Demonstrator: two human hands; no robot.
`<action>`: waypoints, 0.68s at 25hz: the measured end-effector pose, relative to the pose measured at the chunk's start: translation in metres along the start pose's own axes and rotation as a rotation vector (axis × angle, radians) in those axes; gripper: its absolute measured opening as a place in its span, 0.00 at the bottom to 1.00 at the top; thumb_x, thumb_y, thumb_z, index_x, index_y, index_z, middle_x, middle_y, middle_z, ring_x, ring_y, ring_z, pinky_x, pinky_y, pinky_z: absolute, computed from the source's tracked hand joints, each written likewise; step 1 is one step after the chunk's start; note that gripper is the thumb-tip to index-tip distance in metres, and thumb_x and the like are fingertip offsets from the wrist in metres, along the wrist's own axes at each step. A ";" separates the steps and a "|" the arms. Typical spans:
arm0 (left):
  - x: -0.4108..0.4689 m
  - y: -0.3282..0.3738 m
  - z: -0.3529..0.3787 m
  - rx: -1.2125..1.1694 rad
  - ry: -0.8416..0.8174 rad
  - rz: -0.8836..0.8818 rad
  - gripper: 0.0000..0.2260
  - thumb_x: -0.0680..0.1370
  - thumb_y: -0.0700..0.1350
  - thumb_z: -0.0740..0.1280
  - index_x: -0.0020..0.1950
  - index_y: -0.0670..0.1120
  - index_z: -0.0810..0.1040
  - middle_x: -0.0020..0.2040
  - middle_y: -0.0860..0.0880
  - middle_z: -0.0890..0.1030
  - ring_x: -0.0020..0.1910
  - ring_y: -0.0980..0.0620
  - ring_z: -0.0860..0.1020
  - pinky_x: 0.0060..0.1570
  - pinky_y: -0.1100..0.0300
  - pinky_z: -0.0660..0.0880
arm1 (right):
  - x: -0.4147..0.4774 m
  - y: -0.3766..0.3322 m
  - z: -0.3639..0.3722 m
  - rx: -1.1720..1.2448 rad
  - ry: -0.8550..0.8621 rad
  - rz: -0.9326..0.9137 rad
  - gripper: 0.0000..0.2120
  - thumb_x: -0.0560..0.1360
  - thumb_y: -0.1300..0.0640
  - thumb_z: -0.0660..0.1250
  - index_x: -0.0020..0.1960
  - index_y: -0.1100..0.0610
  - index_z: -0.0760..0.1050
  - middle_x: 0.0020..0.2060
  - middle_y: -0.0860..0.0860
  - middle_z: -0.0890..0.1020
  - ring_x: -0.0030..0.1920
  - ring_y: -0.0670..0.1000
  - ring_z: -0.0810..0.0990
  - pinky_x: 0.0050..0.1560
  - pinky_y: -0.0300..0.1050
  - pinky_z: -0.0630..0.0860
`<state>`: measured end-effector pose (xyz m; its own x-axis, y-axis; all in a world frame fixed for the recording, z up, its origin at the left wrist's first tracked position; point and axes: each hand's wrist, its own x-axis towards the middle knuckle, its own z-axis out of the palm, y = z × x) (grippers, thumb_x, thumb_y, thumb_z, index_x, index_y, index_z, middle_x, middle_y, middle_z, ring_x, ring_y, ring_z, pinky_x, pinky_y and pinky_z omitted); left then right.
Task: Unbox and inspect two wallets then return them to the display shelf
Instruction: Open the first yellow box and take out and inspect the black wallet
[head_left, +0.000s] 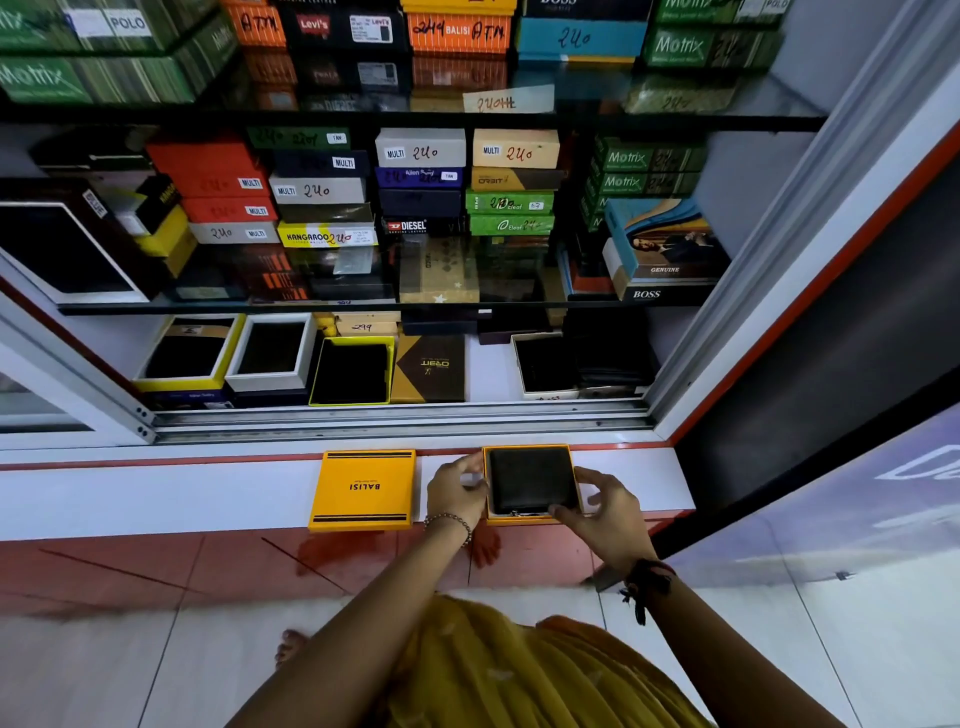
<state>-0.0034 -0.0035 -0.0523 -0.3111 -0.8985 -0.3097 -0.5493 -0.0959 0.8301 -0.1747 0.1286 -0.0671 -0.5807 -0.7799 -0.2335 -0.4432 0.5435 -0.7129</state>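
Observation:
A black wallet (527, 478) lies flat in an open orange box (530, 518) on the white ledge (156, 499) in front of the display cabinet. My left hand (456, 491) grips the box's left side. My right hand (597, 501) has its fingertips on the wallet's near right corner, thumb on the box's right side. The yellow BALISI lid (363, 489) lies flat on the ledge, just left of my left hand.
Behind the ledge, the cabinet's sliding track (400, 418) fronts a bottom shelf with several open boxes holding black wallets (353, 371). Glass shelves above carry stacked wallet boxes (421, 182). A red plinth and tiled floor lie below the ledge.

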 end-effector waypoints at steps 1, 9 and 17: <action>-0.001 0.001 -0.002 -0.005 0.017 0.003 0.18 0.76 0.36 0.68 0.66 0.45 0.78 0.60 0.45 0.83 0.60 0.47 0.80 0.59 0.55 0.77 | 0.001 -0.002 -0.001 -0.036 -0.001 -0.009 0.33 0.69 0.45 0.78 0.72 0.49 0.73 0.68 0.53 0.78 0.57 0.53 0.80 0.48 0.42 0.79; 0.003 0.000 -0.012 -0.098 -0.052 -0.001 0.10 0.77 0.48 0.69 0.55 0.47 0.84 0.50 0.47 0.86 0.47 0.47 0.84 0.52 0.49 0.82 | 0.005 -0.024 -0.021 -0.358 0.145 -0.219 0.22 0.77 0.36 0.63 0.67 0.43 0.78 0.37 0.48 0.84 0.37 0.48 0.81 0.37 0.45 0.79; 0.001 0.015 -0.024 -0.545 -0.241 -0.196 0.25 0.61 0.53 0.82 0.54 0.46 0.83 0.49 0.48 0.87 0.44 0.50 0.87 0.42 0.59 0.84 | 0.013 -0.041 -0.031 0.544 -0.038 -0.022 0.07 0.77 0.53 0.73 0.52 0.54 0.85 0.37 0.57 0.89 0.41 0.56 0.89 0.39 0.43 0.85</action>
<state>0.0063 -0.0160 -0.0291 -0.4461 -0.7263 -0.5229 -0.1591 -0.5106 0.8450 -0.1852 0.1056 -0.0207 -0.5456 -0.8055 -0.2314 -0.0314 0.2955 -0.9548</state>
